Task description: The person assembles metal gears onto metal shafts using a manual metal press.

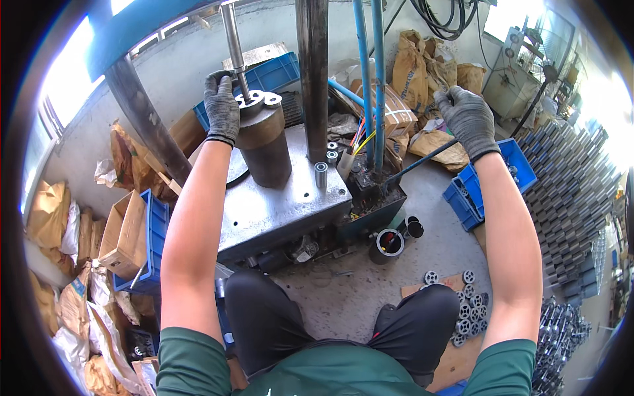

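My left hand (222, 109), in a dark grey glove, is beside a shiny vertical press rod (232, 39). Its fingers are curled near the rod's collar, and what they hold, if anything, is hidden. Under the rod, a flat silver part with holes (271, 99) lies on top of a dark steel cylinder (267, 155). That cylinder stands on the metal press table (264, 214). My right hand (470, 124), gloved alike, is raised at the right. It closes over the upper end of a dark slanted lever (422, 160), with the grip partly hidden.
Small steel bushings (321, 175) stand on the table's right side. Dark steel posts (312, 79) and blue pipes (378, 86) rise behind. Blue bins (464, 198) sit at right, near stacked metal parts (561, 204). Round spoked parts (469, 310) lie on cardboard beside my knee.
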